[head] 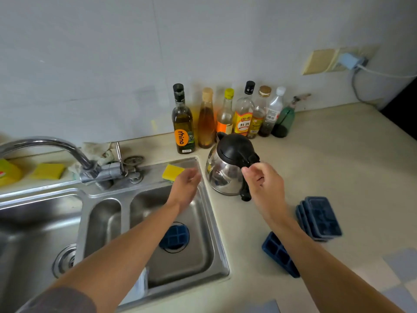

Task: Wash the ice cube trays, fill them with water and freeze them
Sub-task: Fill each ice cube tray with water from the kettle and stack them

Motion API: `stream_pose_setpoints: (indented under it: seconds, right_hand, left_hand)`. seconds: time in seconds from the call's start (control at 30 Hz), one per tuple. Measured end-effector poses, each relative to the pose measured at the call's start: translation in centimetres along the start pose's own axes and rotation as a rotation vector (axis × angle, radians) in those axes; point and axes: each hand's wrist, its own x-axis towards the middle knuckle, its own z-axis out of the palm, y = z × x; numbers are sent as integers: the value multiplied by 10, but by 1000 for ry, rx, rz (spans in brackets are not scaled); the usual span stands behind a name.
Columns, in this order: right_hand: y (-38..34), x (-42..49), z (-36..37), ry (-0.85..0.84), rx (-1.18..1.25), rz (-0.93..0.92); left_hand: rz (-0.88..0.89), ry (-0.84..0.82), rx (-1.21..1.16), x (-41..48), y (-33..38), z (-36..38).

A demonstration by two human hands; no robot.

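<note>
One dark blue plastic ice cube tray (pixel 174 236) lies in the right steel sink basin (pixel 203 256), over the drain. A stack of the same trays (pixel 320 219) stands on the beige tabletop (pixel 338 166), with a single tray (pixel 278 253) near it.

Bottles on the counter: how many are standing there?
7, in one row along the wall behind the kettle. From left: dark oil bottle, amber bottle, yellow-capped bottle, black-capped bottle, cork-capped bottle, white-capped bottle, green bottle. None looks hidden.

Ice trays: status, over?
Left hand open by sponge. Right hand at kettle handle, grip unclear. One tray in sink, stack on counter. Third tray behind right forearm.
</note>
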Motion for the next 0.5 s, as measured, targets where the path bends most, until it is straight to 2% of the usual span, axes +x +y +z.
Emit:
stream_pose_setpoints:
  seconds: [0.07, 0.17, 0.27, 0.4, 0.5]
  right_hand:
    - [-9, -13, 11, -173, 41, -26]
    - [-18, -35, 36, -376, 67, -69]
    - [-19, -60, 69, -553, 70, -20]
    - [-14, -101, 120, -821, -48, 68]
    - [-9, -136, 151, -959, -123, 90]
  left_hand:
    - [-36, 50, -4, -22, -15, -20]
    - [-85, 201, 155, -58, -42, -57]
    - [-166, 327, 302, -98, -68, -94]
    - [-276, 469, 456, -149, -104, -136]
    - [-358, 489, 526, -177, -127, -155]
